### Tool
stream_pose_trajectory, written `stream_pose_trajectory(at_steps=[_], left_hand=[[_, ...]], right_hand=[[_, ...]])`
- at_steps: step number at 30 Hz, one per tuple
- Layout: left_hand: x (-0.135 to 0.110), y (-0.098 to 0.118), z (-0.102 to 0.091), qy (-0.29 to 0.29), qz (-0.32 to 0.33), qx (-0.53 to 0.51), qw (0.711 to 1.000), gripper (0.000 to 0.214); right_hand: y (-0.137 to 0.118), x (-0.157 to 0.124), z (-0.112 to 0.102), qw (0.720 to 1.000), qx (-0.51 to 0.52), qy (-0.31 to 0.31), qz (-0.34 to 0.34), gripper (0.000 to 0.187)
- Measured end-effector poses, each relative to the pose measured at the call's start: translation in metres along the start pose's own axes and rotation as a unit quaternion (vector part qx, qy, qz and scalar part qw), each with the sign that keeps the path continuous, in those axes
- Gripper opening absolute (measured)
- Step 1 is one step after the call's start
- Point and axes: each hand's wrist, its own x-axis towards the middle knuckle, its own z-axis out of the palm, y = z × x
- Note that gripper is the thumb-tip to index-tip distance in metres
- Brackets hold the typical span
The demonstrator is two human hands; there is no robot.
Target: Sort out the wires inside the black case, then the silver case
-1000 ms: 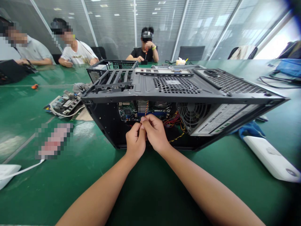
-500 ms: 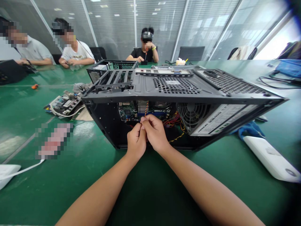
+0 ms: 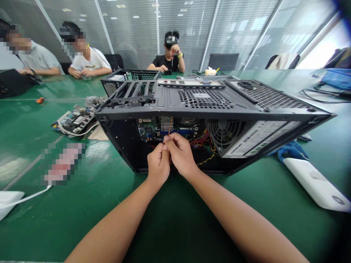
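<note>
In front of me a black computer case (image 3: 131,109) lies on its side, its open side facing me. My right hand (image 3: 181,153) pinches a thin twisted cable (image 3: 170,126) with orange and dark strands, which runs up towards the motherboard (image 3: 149,129). Close against it, my left hand (image 3: 159,162) is closed with thumb and finger together on the lower part of the same cable; the fingertips hide its end. To the right inside the case are a power supply (image 3: 241,146) with a round fan grille and a bundle of coloured wires (image 3: 203,140).
Left of the case lie a loose circuit board (image 3: 75,120), a pixelated pink object (image 3: 64,162) and a white cable (image 3: 30,199). At right are a white oblong device (image 3: 315,184), a blue cloth-like item (image 3: 294,151) and black cords (image 3: 323,91). Several people sit across the green table (image 3: 109,226).
My hands stay almost in place at the cable; the left one shifts very slightly. The case has not moved.
</note>
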Motion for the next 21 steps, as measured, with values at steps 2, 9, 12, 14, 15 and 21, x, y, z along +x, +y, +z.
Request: stream_pose_trajectory(at_steps=[2, 9, 12, 14, 15, 21], left_hand=[[0.0001, 0.0000, -0.0001, 0.001, 0.000, -0.003, 1.000, 0.036], [0.0006, 0.0002, -0.0005, 0.009, -0.004, -0.009, 1.000, 0.035], [0.0004, 0.0014, -0.0004, 0.008, 0.005, 0.004, 1.000, 0.033], [0.0001, 0.0022, -0.0004, 0.007, 0.015, 0.016, 1.000, 0.031], [-0.0001, 0.0025, -0.0005, 0.006, 0.018, 0.019, 1.000, 0.031], [-0.0004, 0.0032, -0.0011, 0.006, 0.025, 0.007, 1.000, 0.026]], right_hand=[[-0.0006, -0.0002, 0.0000, 1.000, -0.001, 0.000, 0.002, 0.032], [0.0002, 0.0003, 0.0001, 1.000, -0.001, -0.001, 0.005, 0.031], [0.0003, 0.0005, 0.0000, 1.000, -0.001, -0.001, 0.001, 0.031], [0.0000, 0.0004, 0.0000, 1.000, -0.003, -0.001, -0.006, 0.032], [-0.0001, 0.0004, 0.0000, 1.000, -0.003, -0.001, -0.010, 0.032], [0.0008, 0.0001, -0.0004, 1.000, -0.003, -0.001, -0.021, 0.033]])
